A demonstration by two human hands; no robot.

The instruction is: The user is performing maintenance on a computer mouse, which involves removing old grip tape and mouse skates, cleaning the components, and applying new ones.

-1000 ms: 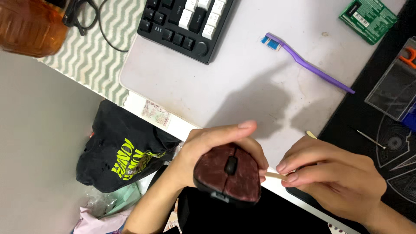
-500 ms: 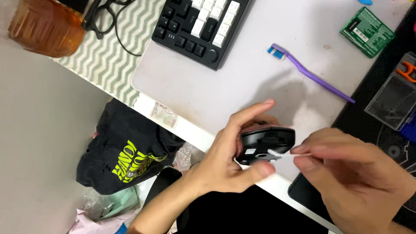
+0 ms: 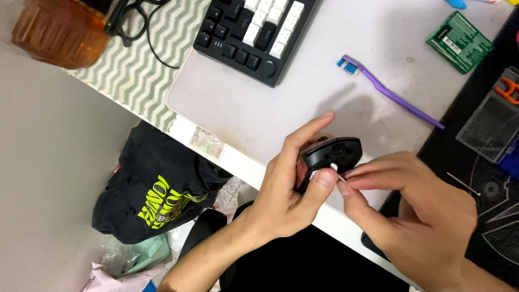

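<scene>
The left hand point(image 3: 286, 200) grips a computer mouse point(image 3: 328, 159) with its underside up; the right hand point(image 3: 416, 216) pinches a cotton swab point(image 3: 335, 170) against it. A clear plastic box point(image 3: 489, 127) lies on the worktop point(image 3: 243, 108).

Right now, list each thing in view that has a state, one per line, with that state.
computer mouse: turned over, underside showing, gripped in the left hand.
cotton swab: pinched in the right hand, tip against the mouse's underside.
toothbrush: lying flat on the desk mat, untouched.
keyboard: flat on the mat, untouched.
clear plastic case: lid shut.
</scene>
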